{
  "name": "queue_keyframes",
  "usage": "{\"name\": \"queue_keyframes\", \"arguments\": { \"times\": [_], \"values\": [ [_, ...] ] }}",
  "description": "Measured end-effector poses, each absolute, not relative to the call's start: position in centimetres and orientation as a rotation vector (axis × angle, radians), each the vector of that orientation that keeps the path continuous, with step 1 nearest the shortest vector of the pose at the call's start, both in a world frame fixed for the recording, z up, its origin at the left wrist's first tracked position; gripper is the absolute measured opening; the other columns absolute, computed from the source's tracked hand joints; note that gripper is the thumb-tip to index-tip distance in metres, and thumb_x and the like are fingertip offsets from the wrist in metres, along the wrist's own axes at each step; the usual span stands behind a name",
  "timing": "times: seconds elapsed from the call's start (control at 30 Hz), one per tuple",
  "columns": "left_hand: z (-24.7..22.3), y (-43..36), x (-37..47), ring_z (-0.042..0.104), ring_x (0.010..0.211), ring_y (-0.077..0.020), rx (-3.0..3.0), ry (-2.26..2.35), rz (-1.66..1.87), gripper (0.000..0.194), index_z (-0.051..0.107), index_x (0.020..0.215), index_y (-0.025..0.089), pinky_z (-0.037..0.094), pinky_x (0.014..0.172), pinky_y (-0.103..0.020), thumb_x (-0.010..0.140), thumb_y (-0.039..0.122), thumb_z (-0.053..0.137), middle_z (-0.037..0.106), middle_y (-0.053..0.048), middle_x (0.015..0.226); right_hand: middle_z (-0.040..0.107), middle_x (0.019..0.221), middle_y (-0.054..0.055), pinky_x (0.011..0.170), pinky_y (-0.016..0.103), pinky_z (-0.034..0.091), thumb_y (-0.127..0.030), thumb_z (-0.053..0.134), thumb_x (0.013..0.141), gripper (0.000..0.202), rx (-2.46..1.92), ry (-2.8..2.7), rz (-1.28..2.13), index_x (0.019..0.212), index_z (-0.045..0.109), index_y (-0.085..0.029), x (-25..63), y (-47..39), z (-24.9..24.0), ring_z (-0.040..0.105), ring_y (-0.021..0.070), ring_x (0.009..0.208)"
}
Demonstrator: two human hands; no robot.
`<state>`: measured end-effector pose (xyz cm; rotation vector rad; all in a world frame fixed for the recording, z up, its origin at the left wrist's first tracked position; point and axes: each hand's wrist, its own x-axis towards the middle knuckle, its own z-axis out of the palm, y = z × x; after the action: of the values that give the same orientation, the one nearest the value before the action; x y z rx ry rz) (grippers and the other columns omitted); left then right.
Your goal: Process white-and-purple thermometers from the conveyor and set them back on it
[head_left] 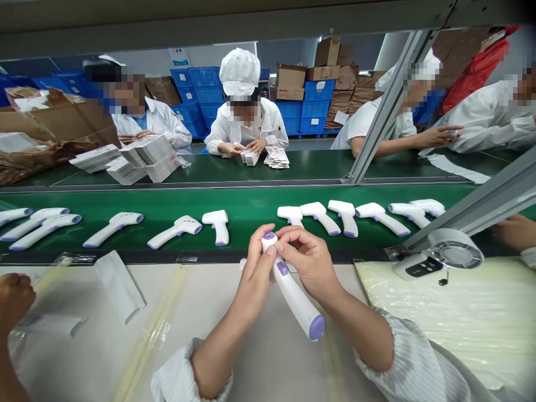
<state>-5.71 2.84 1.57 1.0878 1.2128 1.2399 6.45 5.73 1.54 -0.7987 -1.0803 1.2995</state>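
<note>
A white and purple handheld thermometer (295,298) is held above the grey worktable, its purple-capped handle end slanting down to the right. My left hand (258,262) is closed around the left side of its head, thumb near the purple round end. My right hand (307,259) pinches at the right side of the head, thumb and fingers close together beside my left thumb. A purple trigger shows just below the fingers. Beyond my hands, several similar thermometers lie on the green conveyor belt (247,215), to the left and to the right.
A stack of clear plastic bags (452,312) lies at the right, with a small white fan (454,248) at its back edge. A white pouch (119,285) lies on the left. Another person's hand (15,296) is at the left edge. Metal posts (389,106) stand beyond the belt; co-workers sit opposite.
</note>
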Motion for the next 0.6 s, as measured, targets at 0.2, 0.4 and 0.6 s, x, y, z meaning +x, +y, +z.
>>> {"name": "queue_keyframes", "arguments": {
  "times": [0.2,0.4,0.6],
  "values": [
    [1.2,2.9,-6.8,0.062,0.105,-0.0233,1.157,1.17,1.256,0.047,0.056,0.131,0.028,0.053,0.078,-0.03,0.092,0.055,0.062,0.059,-0.008,0.128,0.068,0.088,0.002,0.065,0.03,0.052,-0.034,0.09,0.06,0.031,-0.729,-0.863,1.536,0.071,0.064,-0.022,6.4,6.7,1.0,0.061,0.0163,0.076],
    [1.0,5.2,-8.5,0.063,0.105,-0.026,1.253,0.83,1.386,0.048,0.055,0.127,0.029,0.055,0.081,-0.035,0.089,0.058,0.066,0.061,-0.008,0.117,0.069,0.09,0.002,0.059,0.026,0.052,-0.045,0.088,0.068,0.039,-0.769,-0.713,1.92,0.092,0.066,-0.023,7.3,6.2,1.3,0.064,0.0161,0.077],
    [1.2,12.8,-16.0,0.036,0.147,-0.0277,2.248,1.694,0.726,0.06,0.035,0.157,0.023,0.029,0.122,-0.047,0.098,0.031,0.04,0.04,-0.013,0.159,0.063,0.134,0.01,0.072,0.034,0.057,-0.028,0.053,0.093,0.049,-1.266,-1.571,1.367,0.142,0.052,-0.026,7.1,10.5,-0.9,0.07,0.0221,0.096]
  ]
}}
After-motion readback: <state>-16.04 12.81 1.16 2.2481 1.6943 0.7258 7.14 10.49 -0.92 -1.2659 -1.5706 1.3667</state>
